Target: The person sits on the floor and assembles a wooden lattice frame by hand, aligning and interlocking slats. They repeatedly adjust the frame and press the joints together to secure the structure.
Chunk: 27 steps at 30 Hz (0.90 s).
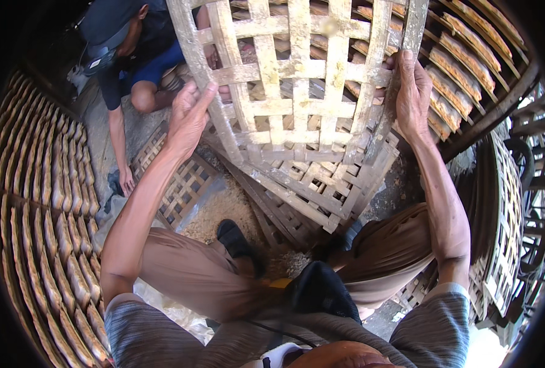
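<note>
Up in front of me is a woven bamboo lattice tray with a flat wooden frame, tilted up so its top runs out of view. My left hand is closed on its left side rail, thumb pointing up along the wood. My right hand grips the opposite rail, thumb on the near face; its other fingers are partly hidden. Beneath the held tray, more lattice trays lie in a loose, fanned stack between my knees. Whether the held tray's lower edge touches the stack, I cannot tell.
Another lattice tray lies on the floor by sawdust-like crumbs. A crouching person rests a hand near it. Racks of browned slabs stand left and upper right. More trays are stacked at right.
</note>
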Each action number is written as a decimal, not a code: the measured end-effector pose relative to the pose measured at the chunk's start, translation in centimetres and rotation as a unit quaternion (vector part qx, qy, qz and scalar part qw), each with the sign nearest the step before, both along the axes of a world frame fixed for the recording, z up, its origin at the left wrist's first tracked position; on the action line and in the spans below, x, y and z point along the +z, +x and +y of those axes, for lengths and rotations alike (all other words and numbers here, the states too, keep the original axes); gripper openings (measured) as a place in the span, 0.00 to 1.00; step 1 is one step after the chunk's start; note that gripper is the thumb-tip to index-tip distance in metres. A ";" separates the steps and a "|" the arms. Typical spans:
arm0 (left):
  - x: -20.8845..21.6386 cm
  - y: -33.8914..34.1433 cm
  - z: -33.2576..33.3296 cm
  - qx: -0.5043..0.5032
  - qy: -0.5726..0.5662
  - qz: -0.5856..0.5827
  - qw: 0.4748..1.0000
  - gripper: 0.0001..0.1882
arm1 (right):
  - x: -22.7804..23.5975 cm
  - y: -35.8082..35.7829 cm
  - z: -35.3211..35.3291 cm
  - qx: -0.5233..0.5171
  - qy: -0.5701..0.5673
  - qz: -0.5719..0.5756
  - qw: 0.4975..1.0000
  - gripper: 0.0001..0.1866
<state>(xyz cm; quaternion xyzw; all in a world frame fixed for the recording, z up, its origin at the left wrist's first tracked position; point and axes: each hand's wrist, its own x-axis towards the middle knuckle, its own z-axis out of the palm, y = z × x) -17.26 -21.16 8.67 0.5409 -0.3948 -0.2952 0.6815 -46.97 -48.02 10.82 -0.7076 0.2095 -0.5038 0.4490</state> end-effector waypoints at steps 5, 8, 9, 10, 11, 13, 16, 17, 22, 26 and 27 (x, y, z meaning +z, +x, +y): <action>-1.6 2.0 1.7 0.009 0.090 -0.063 0.994 0.20 | 0.7 1.1 -0.2 0.061 0.054 0.136 0.987 0.28; -2.2 2.9 1.4 0.022 0.126 -0.137 0.982 0.19 | -0.1 0.8 -1.5 0.063 0.065 0.184 0.979 0.26; -2.6 2.6 1.2 0.028 0.143 -0.156 0.977 0.18 | -0.8 0.2 -1.7 0.054 0.067 0.199 0.976 0.26; -2.7 3.1 1.5 0.020 0.140 -0.186 0.972 0.20 | -0.3 0.3 -1.8 0.060 0.063 0.204 0.975 0.28; -2.8 3.4 1.6 -0.004 0.127 -0.186 0.974 0.19 | 0.0 -0.2 -1.3 0.034 0.030 0.218 0.975 0.26; -2.5 3.4 1.4 -0.053 0.092 -0.189 0.976 0.19 | 0.6 -0.1 -0.9 -0.154 -0.291 0.197 0.923 0.23; -2.2 3.6 1.8 -0.056 0.098 -0.210 0.971 0.18 | 2.9 0.9 2.6 -0.172 -0.387 0.133 0.896 0.13; -2.1 3.7 1.7 -0.058 0.095 -0.214 0.970 0.18 | 2.4 1.6 3.0 -0.074 -0.435 0.124 0.889 0.11; -2.4 3.7 1.4 -0.059 0.102 -0.199 0.973 0.18 | 0.3 5.9 7.7 0.051 -0.520 0.312 0.793 0.11; -2.5 3.7 1.7 -0.072 0.095 -0.202 0.972 0.17 | 0.0 8.3 6.7 0.021 -0.576 0.345 0.741 0.07; -2.6 3.6 1.8 -0.078 0.088 -0.198 0.973 0.17 | -0.2 8.8 6.5 0.025 -0.577 0.353 0.736 0.07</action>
